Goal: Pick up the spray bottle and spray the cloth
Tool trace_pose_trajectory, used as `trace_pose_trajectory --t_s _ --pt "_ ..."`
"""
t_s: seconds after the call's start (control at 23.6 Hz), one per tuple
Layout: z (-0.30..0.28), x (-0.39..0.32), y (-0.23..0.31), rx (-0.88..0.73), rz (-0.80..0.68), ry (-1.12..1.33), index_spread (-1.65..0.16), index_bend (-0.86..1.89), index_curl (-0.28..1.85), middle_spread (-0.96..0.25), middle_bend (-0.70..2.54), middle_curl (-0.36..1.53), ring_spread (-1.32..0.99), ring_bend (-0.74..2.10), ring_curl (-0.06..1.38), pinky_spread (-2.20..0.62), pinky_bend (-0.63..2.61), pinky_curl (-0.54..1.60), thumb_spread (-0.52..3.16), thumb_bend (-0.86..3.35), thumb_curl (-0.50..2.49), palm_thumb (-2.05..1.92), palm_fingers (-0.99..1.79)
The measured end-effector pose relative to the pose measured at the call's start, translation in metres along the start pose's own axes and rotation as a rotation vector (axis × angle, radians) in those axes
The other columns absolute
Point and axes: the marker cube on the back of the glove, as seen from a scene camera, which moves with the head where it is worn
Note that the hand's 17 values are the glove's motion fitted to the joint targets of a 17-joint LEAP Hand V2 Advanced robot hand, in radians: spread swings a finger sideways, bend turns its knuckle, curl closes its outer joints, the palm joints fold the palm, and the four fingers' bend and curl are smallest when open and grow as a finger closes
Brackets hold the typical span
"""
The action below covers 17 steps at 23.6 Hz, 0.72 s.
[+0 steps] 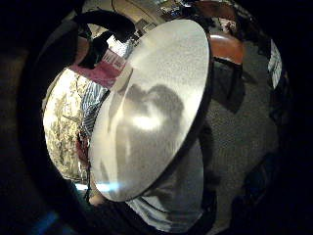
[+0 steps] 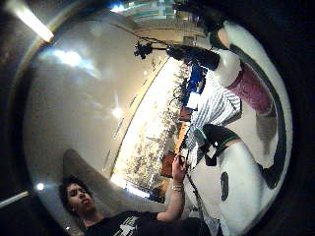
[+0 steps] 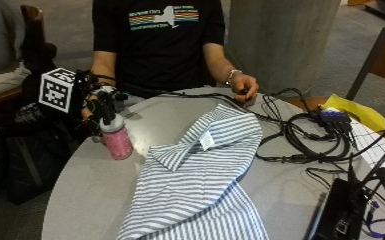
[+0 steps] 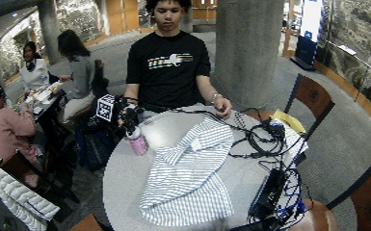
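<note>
A pink spray bottle [image 3: 118,141] with a dark spray head stands near the left edge of the round grey table [image 3: 92,195]. My gloved right hand [image 3: 99,106] is curled round the bottle's head from above. A blue-and-white striped shirt [image 3: 198,185] lies spread across the middle of the table, just right of the bottle. The wide view shows the same: hand [image 4: 128,115], bottle [image 4: 138,143], shirt [image 4: 188,178]. The pink bottle [image 1: 101,71] and the striped shirt [image 1: 92,100] sit close to the palm, and again bottle [image 2: 251,89] and shirt [image 2: 217,105].
The person's bare left hand [image 3: 244,86] rests at the table's far edge on black cables [image 3: 302,137]. A black device [image 3: 335,212], a yellow item [image 3: 353,109] and a gridded sheet [image 3: 373,145] crowd the right side. A dark bag [image 3: 19,150] sits left of the table.
</note>
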Motion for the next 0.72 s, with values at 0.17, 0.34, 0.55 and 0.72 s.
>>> trace_pose_trajectory --t_s 0.17,0.34,0.55,0.72 --pt "0.008 0.004 -0.015 0.045 0.011 -0.027 -0.34 0.06 0.15 0.03 0.20 0.39 0.00 0.42 0.37 0.09 0.59 0.40 0.99 0.00 0.39 0.90 0.59" --pt "0.008 0.001 -0.017 0.033 -0.041 -0.020 -0.32 0.10 0.16 0.03 0.22 0.40 0.00 0.41 0.36 0.07 0.59 0.40 0.97 0.02 0.41 0.98 0.62" --pt "0.005 -0.005 -0.021 0.135 -0.095 -0.055 -0.26 0.19 0.21 -0.02 0.25 0.42 -0.03 0.45 0.37 0.02 0.52 0.37 0.90 0.08 0.47 1.13 0.87" --pt "0.003 0.001 -0.020 0.266 -0.068 -0.129 -0.24 0.24 0.26 -0.06 0.28 0.45 -0.09 0.52 0.40 -0.08 0.44 0.35 0.72 0.07 0.52 1.19 1.09"
